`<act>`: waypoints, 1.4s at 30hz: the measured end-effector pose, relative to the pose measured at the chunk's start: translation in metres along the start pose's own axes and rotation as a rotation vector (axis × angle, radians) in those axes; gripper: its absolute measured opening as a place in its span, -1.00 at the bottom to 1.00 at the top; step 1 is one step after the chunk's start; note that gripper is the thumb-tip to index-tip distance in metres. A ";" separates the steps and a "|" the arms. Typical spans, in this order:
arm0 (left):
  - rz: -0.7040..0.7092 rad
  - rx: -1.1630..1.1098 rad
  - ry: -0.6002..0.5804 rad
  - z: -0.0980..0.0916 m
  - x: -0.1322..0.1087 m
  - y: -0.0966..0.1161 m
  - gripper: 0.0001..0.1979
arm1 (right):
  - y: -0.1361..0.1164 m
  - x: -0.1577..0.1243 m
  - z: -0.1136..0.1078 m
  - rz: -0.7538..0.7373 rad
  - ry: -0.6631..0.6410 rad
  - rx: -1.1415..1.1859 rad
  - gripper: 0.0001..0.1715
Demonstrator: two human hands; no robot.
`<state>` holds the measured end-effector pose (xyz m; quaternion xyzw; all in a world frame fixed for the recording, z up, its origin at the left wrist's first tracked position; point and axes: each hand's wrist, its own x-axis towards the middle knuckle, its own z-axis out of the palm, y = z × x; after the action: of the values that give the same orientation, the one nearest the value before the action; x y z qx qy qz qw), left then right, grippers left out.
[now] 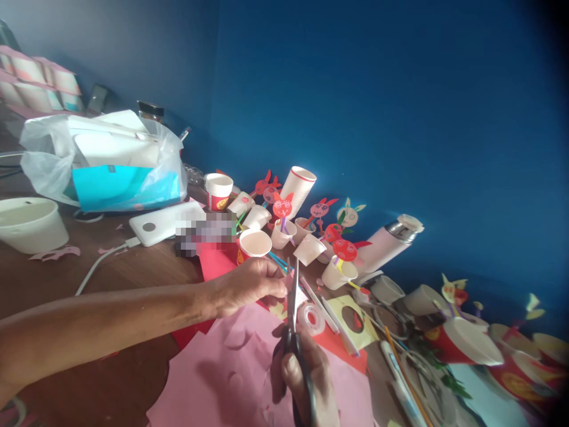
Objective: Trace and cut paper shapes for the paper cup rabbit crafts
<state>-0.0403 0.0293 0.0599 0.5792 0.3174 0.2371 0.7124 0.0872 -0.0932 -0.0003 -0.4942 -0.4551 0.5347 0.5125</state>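
The view is tilted. My right hand (pixel 306 379) at the bottom grips a pair of black-handled scissors (pixel 292 302), with the steel blades pointing up. My left hand (pixel 249 287) reaches in from the left, its fingertips beside the blades and pinching a small piece of pale pink paper (pixel 299 295), partly hidden behind the blades. Under both hands lies a large sheet of pink paper (pixel 249 379), with red paper (pixel 217 265) beyond it. A small roll of clear tape (pixel 310 318) lies just right of the scissors.
Paper cups with rabbit-shaped paper figures on sticks (pixel 282 207) crowd the wooden table (pixel 111 279) along the blue wall (pixel 377 107). Nearby are a white power bank (pixel 155 222) with cable, a plastic bag (pixel 102 160), a white bowl (pixel 31 225) and a pale pink flask (pixel 384 246).
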 end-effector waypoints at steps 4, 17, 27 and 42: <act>-0.037 -0.011 0.017 -0.001 0.000 0.001 -0.88 | -0.002 0.000 0.001 0.002 -0.013 -0.001 -0.32; -0.068 -0.047 0.028 0.000 0.001 0.004 -0.88 | -0.003 0.000 0.000 0.017 -0.003 -0.005 -0.34; -0.075 -0.047 0.022 0.000 0.001 0.007 -0.90 | -0.003 -0.003 0.003 -0.088 0.077 -0.050 -0.48; -0.078 0.029 -0.061 -0.010 0.005 0.006 -0.91 | -0.007 -0.002 0.002 -0.098 0.056 -0.130 -0.48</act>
<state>-0.0439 0.0411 0.0630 0.5835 0.3216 0.1867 0.7220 0.0862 -0.0944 0.0070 -0.5184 -0.4981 0.4640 0.5174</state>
